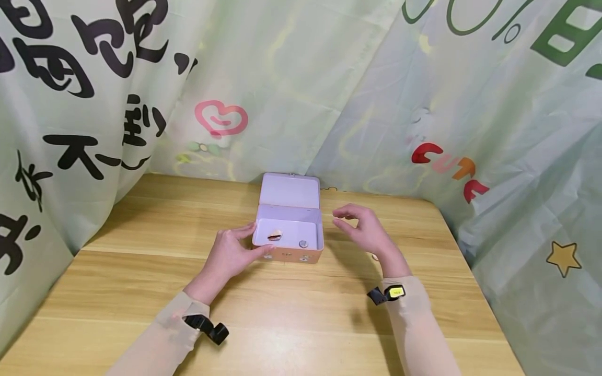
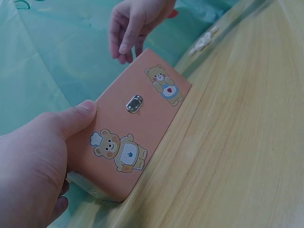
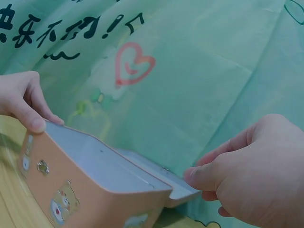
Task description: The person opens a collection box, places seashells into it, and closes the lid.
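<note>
A small pink tin box [image 1: 287,255] with a lilac inside stands on the table, its hinged lid [image 1: 289,190] laid back away from me. Bear pictures and a metal clasp [image 2: 134,104] show on its front. My left hand [image 1: 229,250] grips the box's left front corner, thumb on the front rim and fingers along the side. Inside the box are a small brownish piece [image 1: 275,235] and a round silvery piece [image 1: 303,244]. My right hand [image 1: 369,232] hovers just right of the box, fingers loosely bent, with nothing visible in it.
The box stands near the back of a wooden table [image 1: 141,292]. A printed cloth [image 1: 301,94] hangs behind and at both sides. Several small pale things [image 2: 204,42] lie on the table to the box's right, partly behind my right wrist in the head view.
</note>
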### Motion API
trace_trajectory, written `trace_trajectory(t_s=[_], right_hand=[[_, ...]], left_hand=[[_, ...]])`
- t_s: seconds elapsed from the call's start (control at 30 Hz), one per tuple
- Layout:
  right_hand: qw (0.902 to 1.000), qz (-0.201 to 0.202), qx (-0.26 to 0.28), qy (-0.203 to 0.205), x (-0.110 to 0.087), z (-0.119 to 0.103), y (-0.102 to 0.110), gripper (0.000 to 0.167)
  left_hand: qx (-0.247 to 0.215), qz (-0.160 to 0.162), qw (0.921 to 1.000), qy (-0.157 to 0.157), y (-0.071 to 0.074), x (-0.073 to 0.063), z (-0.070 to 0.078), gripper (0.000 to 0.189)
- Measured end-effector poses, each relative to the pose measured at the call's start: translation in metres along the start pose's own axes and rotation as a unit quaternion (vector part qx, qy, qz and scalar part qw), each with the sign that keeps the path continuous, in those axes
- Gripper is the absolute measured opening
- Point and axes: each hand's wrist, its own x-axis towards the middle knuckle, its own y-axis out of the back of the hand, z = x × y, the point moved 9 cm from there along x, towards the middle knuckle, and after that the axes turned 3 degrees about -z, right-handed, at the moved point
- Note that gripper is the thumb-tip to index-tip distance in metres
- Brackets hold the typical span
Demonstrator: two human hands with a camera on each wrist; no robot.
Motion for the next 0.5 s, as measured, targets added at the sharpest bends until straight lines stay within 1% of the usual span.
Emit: trace_trajectory(t_s=[0.13, 0.27, 0.37, 0.5], right_hand=[[0.9998, 0.010, -0.012, -0.011, -0.006, 0.011, 0.006, 0.018], [0.9995, 0.017, -0.025, -0.013, -0.011, 0.020, 0.013, 0.019], [0.9993, 0.017, -0.027, -0.018, -0.015, 0.025, 0.017, 0.021], [0.9988, 0.016, -0.022, -0.041, -0.021, 0.036, 0.023, 0.023]], left_hand=[[-0.003, -0.001, 1.0000, 0.002, 0.000, 0.000, 0.000, 0.085], [0.000, 0.002, 1.0000, -0.001, 0.001, -0.001, 0.001, 0.084], [0.000, 0.005, 0.9999, -0.011, 0.000, -0.001, 0.002, 0.083], [-0.003, 0.010, 0.9997, -0.023, 0.001, -0.001, 0.003, 0.081]])
